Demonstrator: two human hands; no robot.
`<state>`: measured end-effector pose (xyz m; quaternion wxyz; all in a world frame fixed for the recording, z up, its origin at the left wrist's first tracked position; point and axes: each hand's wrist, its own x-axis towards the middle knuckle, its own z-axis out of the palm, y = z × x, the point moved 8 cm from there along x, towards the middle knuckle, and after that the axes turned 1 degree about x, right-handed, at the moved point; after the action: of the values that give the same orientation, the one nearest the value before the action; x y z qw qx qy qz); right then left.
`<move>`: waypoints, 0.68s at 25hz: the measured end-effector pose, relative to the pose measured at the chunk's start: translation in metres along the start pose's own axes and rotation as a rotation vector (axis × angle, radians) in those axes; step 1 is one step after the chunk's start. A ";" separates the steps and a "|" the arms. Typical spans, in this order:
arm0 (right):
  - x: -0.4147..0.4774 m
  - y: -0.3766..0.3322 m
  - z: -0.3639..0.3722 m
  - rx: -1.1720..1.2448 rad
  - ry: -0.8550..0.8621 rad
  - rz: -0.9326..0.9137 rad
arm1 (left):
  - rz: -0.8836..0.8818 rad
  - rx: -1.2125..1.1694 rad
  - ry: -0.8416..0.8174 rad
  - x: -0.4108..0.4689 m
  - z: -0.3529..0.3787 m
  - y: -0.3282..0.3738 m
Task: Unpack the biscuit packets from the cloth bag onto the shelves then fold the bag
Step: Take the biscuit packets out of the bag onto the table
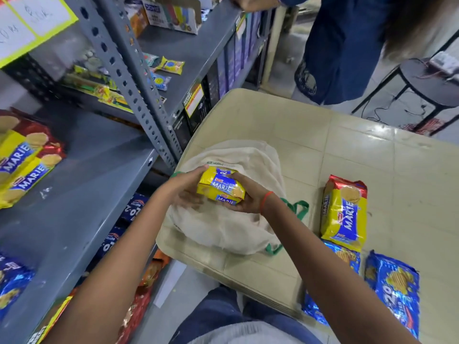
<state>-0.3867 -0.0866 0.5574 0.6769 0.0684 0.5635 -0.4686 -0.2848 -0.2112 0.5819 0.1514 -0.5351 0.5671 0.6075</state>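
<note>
**Two hands on one Marie packet, bag not yet empty-checked**

Both hands meet over the cream cloth bag with green handles [231, 219], which lies slumped on the beige plastic table [347, 150]; the left hand [185, 188] cups the near end of a yellow-and-blue Marie biscuit packet [221, 188], the right hand [244, 194], with a red thread at the wrist, is closed around the far end; packet held just above the bag, not touching the shelf.

Progress, as judged: partway. Several Marie packets [22, 157] already sit on the grey metal shelf [94, 175] to the left, blue packets [10, 284] lower on the same shelf; however, another red-topped Marie packet [344, 212] and two blue foil biscuit packets [395, 289] lie on the table to the right, unshelved.

Remaining: shelve the held packet; move the table packets; confirm bag contents (interior hidden, cannot tell); fold bag.

A second person in dark blue clothing [347, 45] stands beyond the table.
</note>
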 end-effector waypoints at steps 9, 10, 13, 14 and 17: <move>-0.101 -0.006 -0.119 -0.534 0.143 -0.044 | 0.113 0.237 -0.298 -0.047 0.121 0.036; -0.112 -0.005 -0.143 -0.569 0.213 -0.089 | 0.147 0.268 -0.328 -0.052 0.147 0.040; -0.152 0.016 -0.220 -0.562 0.345 -0.154 | 0.221 0.317 -0.367 -0.069 0.233 0.050; -0.169 0.026 -0.248 -0.532 0.380 -0.165 | 0.231 0.330 -0.393 -0.075 0.269 0.051; -0.214 0.057 -0.321 -0.457 0.546 -0.175 | 0.275 0.387 -0.475 -0.095 0.370 0.047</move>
<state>-0.5549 0.2633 0.5952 0.4568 -0.0107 0.8173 -0.3510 -0.4628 0.1289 0.6045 0.2948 -0.2582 0.6877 0.6111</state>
